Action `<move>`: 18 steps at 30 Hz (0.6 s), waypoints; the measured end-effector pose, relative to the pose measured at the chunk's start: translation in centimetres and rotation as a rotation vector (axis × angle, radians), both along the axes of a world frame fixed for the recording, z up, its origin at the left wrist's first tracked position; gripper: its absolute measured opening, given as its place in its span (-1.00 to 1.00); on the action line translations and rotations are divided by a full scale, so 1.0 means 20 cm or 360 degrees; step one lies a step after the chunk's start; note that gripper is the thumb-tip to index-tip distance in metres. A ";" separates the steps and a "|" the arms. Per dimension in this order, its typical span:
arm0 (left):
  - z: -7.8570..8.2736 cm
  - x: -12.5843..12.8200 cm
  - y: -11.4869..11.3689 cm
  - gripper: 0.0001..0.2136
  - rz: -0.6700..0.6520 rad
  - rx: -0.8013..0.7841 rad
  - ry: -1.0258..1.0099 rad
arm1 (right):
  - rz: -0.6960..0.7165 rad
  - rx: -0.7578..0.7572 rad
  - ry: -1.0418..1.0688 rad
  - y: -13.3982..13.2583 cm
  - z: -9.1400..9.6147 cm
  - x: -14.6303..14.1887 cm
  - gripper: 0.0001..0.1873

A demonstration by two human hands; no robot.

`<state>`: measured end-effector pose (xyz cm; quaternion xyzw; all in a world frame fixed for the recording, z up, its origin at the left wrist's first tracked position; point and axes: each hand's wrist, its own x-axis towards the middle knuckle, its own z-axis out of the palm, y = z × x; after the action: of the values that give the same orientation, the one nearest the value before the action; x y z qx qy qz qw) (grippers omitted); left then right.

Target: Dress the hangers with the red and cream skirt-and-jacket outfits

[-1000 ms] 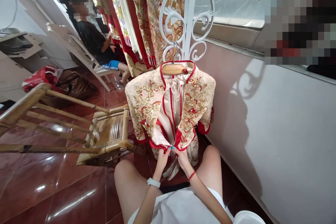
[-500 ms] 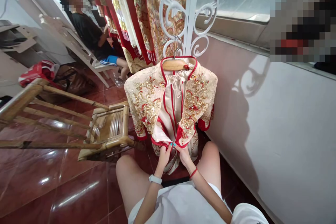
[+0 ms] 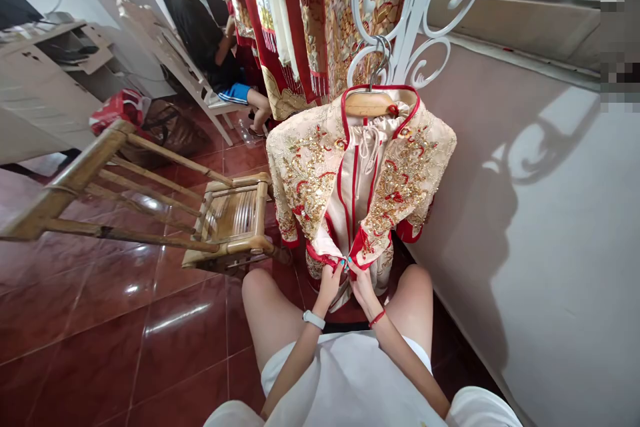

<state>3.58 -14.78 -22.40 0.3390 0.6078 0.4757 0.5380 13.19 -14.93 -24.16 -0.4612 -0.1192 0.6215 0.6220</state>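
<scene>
A cream jacket (image 3: 320, 173) with gold and red embroidery and red trim hangs open on a wooden hanger (image 3: 369, 105) from a white scrolled metal stand (image 3: 410, 27). I sit in front of it with bare knees either side. My left hand (image 3: 331, 280), a white watch on its wrist, pinches the bottom red edge of the jacket's left front panel. My right hand (image 3: 361, 283), a red cord on its wrist, pinches the bottom edge of the right front panel. Both hands meet at the hem's middle, fingers closed on the fabric.
A bamboo chair (image 3: 150, 200) lies tipped to my left on the glossy red tile floor (image 3: 100, 333). A white wall (image 3: 550, 247) runs close on my right. Behind, more red and gold garments (image 3: 300, 20) hang, and a person in a black shirt (image 3: 205, 33) sits on a white chair.
The view has shifted so the jacket and chair sit further right and higher. My hands stay pinched on the jacket's lower front edges.
</scene>
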 end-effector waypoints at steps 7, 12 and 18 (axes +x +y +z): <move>0.00 -0.01 0.05 -0.56 -0.0100 -0.0027 -0.0119 | -0.0075 -0.0042 0.0024 0.03 0.03 0.02 -0.52; 0.01 -0.01 0.07 -0.50 -0.0186 -0.0040 -0.0206 | 0.0000 -0.0083 -0.0017 0.00 0.00 0.04 -0.59; -0.04 -0.01 0.04 -0.52 -0.0083 -0.0011 -0.0194 | -0.0057 -0.0075 -0.0022 0.04 -0.01 -0.01 -0.57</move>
<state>3.40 -13.94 -23.24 0.3234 0.5665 0.4793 0.5872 12.95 -14.15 -24.39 -0.4822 -0.1005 0.6096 0.6212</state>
